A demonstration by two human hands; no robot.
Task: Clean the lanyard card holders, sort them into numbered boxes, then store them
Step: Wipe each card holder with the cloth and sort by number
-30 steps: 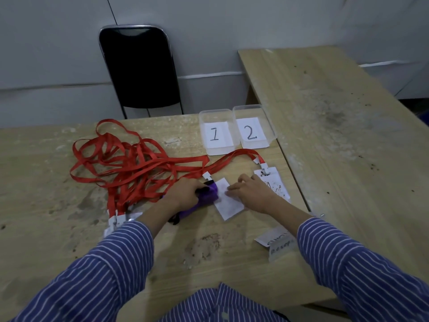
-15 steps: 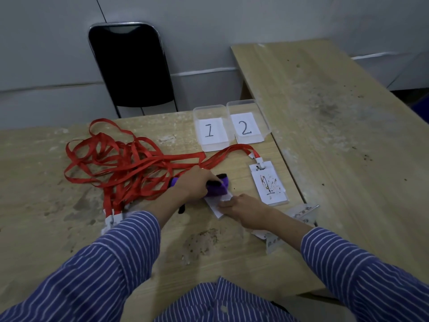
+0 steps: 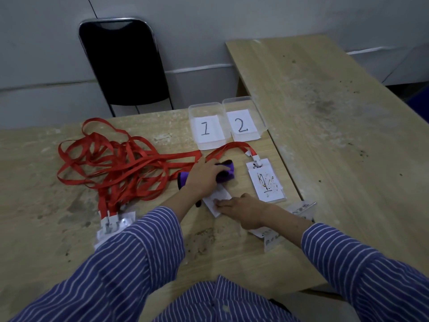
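The card holder (image 3: 217,201) — a white, clear-sleeved rectangle — lay flat on the counter (image 3: 34,187), pinned by the right hand's (image 3: 243,211) fingertips while the left hand (image 3: 204,174) gripped a purple cloth (image 3: 226,174) on it.

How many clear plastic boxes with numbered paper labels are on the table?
2. The clear plastic box labelled 1 sits at the wooden table's far edge; the clear plastic box labelled 2 stands right beside it. None seem hidden.

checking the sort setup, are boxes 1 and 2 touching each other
Touching: the head view shows box 1 and box 2 side by side, rims meeting with no table visible between.
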